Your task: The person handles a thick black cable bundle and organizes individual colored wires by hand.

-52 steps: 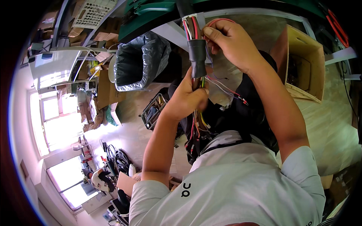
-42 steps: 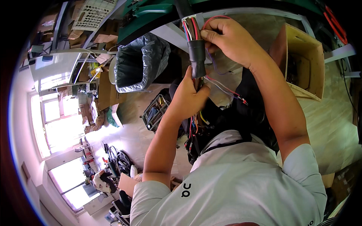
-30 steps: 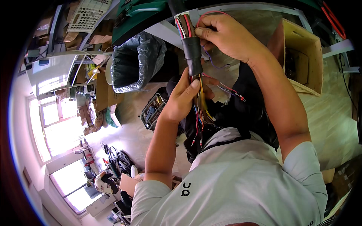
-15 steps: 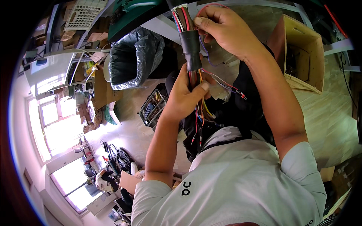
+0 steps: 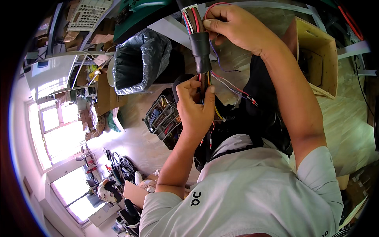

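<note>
A thick black cable hangs from the bench edge at the top, its stripped red, white, blue and brown wires (image 5: 195, 20) running into a black sleeve (image 5: 200, 51). Below the sleeve the loose bundle (image 5: 203, 83) spreads out, with yellow, red and white wires and crimped tips (image 5: 253, 101). My left hand (image 5: 195, 108) grips this bundle under the sleeve, thumb along the wires. My right hand (image 5: 233, 29) is pinched beside the upper wires, on a thin red wire (image 5: 217, 4) looping over the fingers. A purple wire (image 5: 219, 65) dangles beneath it.
A lined grey bin (image 5: 140, 59) stands left of the cable, with a tool tote (image 5: 162, 120) below. A wooden box (image 5: 327, 55) stands at the right. Shelving with cardboard (image 5: 106, 93) lines the left. Beyond lie coiled cables (image 5: 126, 172) and what may be a person (image 5: 106, 191), unclear.
My left hand has moved down from just under the sleeve and shifted its fingers on the bundle. My right hand and the cable top have moved slightly up and left.
</note>
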`<state>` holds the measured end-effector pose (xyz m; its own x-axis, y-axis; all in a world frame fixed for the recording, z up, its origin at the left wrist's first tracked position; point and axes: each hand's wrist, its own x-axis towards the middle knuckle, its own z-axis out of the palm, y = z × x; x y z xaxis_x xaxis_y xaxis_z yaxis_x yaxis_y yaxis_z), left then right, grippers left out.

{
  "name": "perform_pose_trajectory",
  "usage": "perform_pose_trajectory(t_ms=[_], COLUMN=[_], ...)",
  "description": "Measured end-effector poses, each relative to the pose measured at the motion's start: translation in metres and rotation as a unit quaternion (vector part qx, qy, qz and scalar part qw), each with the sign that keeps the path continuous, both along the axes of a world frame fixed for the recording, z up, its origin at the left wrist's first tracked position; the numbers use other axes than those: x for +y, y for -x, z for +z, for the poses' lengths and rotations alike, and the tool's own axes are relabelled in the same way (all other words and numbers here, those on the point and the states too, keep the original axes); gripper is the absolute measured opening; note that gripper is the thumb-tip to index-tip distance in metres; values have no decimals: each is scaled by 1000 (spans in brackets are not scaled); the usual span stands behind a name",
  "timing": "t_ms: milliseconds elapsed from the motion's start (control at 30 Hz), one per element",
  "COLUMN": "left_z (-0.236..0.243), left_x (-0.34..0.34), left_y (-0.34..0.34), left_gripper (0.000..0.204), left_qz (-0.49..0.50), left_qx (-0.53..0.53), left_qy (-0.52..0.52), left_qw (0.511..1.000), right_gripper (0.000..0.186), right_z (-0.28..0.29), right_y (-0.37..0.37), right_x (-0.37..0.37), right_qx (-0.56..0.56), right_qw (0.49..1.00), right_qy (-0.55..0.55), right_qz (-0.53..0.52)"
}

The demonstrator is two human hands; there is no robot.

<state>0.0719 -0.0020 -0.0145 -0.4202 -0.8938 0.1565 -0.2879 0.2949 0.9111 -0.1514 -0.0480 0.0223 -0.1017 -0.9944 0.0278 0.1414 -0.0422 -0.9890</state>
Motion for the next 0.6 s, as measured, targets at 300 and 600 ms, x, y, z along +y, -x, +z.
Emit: perform_pose_trajectory(t_ms=[300, 600], left_z=[6, 4], left_x=[6, 3], left_y=[1, 5], left_gripper=[15, 20], left_qz=[13, 45], left_qx=[-68, -94], left_qy=[132, 102], left_qw=[989, 989], right_gripper=[21, 22], right_z=[-12, -12], right_y=[-6, 1], right_x=[2, 7], right_qx=[-21, 77], right_qw=[998, 995], right_qy=[34, 61], right_qz=[-45, -33])
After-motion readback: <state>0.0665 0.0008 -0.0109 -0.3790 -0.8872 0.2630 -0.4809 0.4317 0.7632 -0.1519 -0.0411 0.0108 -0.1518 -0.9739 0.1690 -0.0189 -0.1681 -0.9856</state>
